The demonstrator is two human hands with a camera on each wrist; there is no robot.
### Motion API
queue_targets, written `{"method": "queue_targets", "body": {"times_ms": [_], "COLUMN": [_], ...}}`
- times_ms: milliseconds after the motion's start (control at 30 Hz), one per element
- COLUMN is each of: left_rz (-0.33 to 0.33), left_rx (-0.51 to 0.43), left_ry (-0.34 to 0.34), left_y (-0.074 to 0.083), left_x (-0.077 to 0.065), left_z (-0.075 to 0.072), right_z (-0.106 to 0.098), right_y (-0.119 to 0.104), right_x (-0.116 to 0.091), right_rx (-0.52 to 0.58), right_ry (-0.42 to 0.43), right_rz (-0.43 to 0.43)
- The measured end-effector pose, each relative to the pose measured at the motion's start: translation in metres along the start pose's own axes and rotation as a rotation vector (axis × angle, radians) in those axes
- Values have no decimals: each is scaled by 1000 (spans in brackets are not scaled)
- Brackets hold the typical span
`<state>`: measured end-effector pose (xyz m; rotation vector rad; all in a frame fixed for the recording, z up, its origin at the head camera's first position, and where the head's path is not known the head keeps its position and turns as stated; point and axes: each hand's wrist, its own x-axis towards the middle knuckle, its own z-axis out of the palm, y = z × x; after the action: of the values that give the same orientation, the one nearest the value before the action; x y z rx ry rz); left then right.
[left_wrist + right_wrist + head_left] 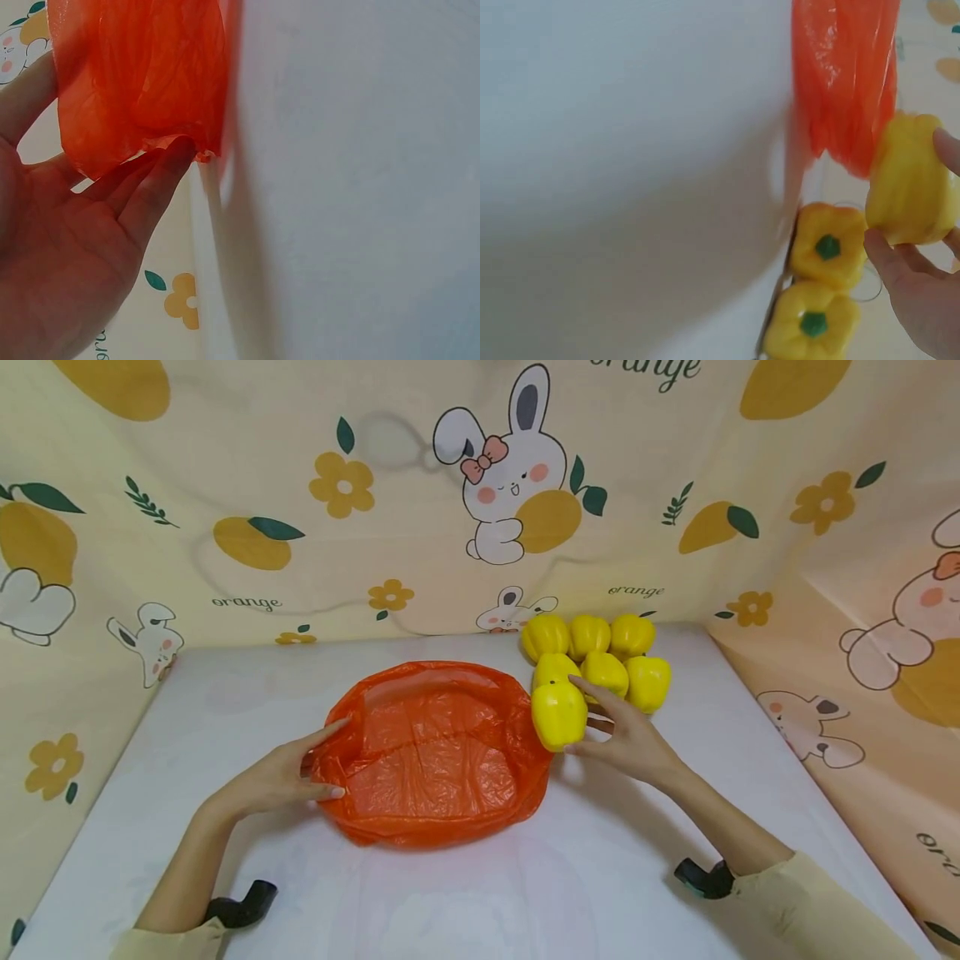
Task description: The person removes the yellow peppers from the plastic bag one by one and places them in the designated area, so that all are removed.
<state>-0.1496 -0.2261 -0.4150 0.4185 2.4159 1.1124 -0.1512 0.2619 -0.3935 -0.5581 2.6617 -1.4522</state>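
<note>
An orange-red plastic bag [442, 833] stands on the white table with its mouth spread wide upward. At its left rim, my left hand [281, 777] grips the film, thumb and fingers apart along the edge. The left wrist view shows the fingers against the thin bag [142, 67]. My right hand [633, 743] grips a yellow bell pepper [558, 718] between thumb and fingers, at the bag's right rim. In the right wrist view that raised pepper [911, 180] overlaps the bag's side [844, 75].
Several more yellow bell peppers [603, 674] sit close together in rows at the back right, just behind my right hand. A patterned cloth [405, 485] hangs along the table's back and sides. Black curved pieces [243, 906] sit at both wrists.
</note>
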Motion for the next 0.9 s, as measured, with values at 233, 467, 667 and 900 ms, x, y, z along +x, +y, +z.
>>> {"method": "queue_targets", "body": {"times_ms": [233,467,667,900], "left_rz": [13,13,23,30], "left_rx": [19,29,22,29], "left_ry": [0,7,15,28], "left_y": [1,-2,0,-1], "left_x": [0,2,1,3], "left_z": [-2,-2,-3,-1], "right_z": [-8,-13,-11,-8], "right_y": [11,19,32,40], "right_x": [-8,-16,-17,-16], "right_rx": [-30,-38,-10,-17], "right_ry": [12,16,2,-28], "right_rz": [25,88,116,118]}}
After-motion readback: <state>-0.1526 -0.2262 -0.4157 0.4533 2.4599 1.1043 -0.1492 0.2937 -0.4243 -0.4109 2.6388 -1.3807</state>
